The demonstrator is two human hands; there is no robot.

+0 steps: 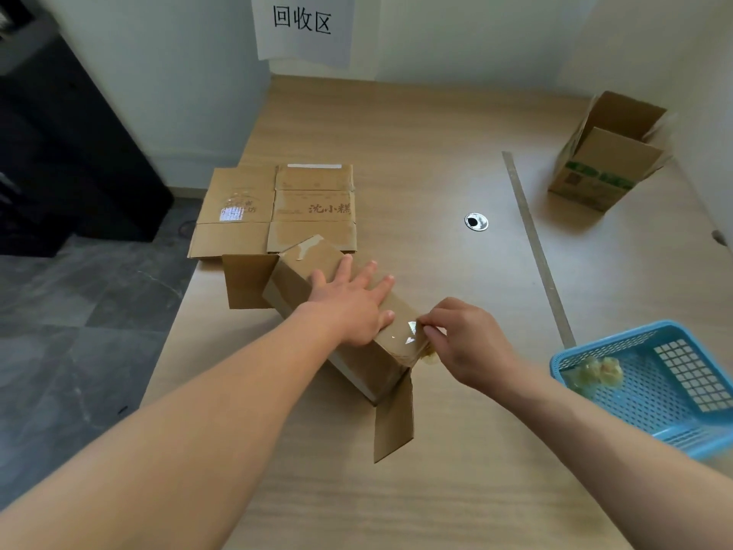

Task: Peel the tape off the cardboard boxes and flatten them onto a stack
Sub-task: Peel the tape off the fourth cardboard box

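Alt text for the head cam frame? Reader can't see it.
A person's left hand presses flat on a long cardboard box on a wooden table while the right hand pinches clear tape at its near end. Flattened boxes lie beyond it; a blue basket with tape scraps sits at right.

Head cam, wide-angle: looks fwd & down, close over table [436, 490].

Pale wood counter [416, 125] against a white far wall [476, 33]; grey tiled floor [79, 331] and black cabinet [67, 160] on the left.
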